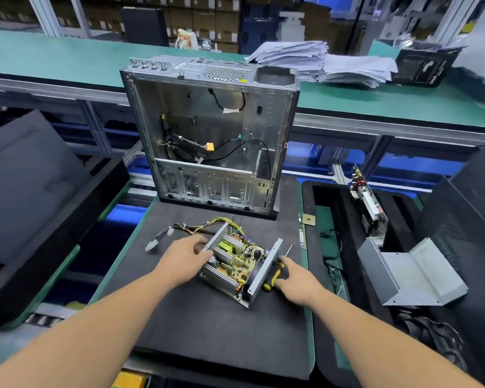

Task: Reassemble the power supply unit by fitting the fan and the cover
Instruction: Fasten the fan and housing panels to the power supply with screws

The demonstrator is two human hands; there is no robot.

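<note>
With the open power supply unit (235,264) on the black mat (207,331), left hand (184,257) gripping its side wall and right hand (294,275) holding a screwdriver (275,274), the fan (256,271) looks seated, apparently awaiting screws, while the cover (409,273) waits well apart

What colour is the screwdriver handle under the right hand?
Black and yellow screwdriver handle, head view.

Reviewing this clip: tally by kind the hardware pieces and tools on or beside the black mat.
Computer case: 1
Open power supply unit: 1
Loose metal cover: 1
Screwdriver: 1
Circuit board: 1
Total: 5
</note>
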